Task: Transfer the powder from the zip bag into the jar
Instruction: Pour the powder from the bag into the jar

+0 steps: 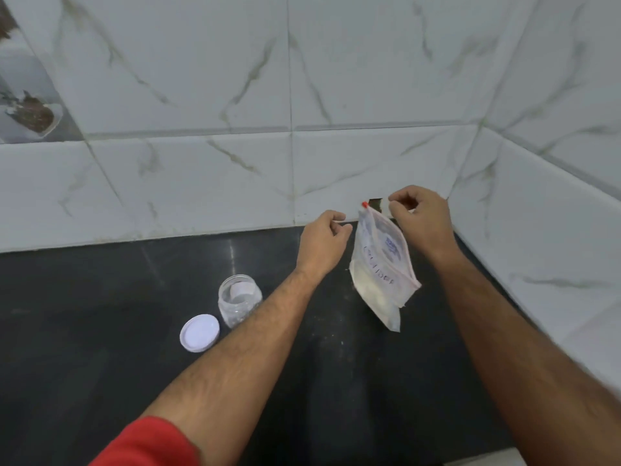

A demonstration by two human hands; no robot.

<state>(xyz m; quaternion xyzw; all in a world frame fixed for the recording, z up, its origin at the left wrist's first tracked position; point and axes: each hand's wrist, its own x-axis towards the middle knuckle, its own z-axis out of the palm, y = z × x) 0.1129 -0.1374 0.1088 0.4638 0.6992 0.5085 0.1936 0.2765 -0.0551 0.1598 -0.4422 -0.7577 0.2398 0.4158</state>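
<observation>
A clear zip bag (379, 264) with pale powder in its lower part hangs upright above the black counter, its red slider at the top left corner. My right hand (420, 220) pinches the bag's top right edge. My left hand (322, 242) is curled just left of the bag's top, fingers closed; whether it touches the bag I cannot tell. A clear plastic jar (239, 299) stands open on the counter to the left, and its white lid (199, 332) lies flat beside it.
The black counter (100, 314) runs to white marble-patterned wall tiles (201, 179) behind and on the right. A small dark hole (375, 204) shows in the wall behind the bag. A niche (30, 112) with dark debris sits far left.
</observation>
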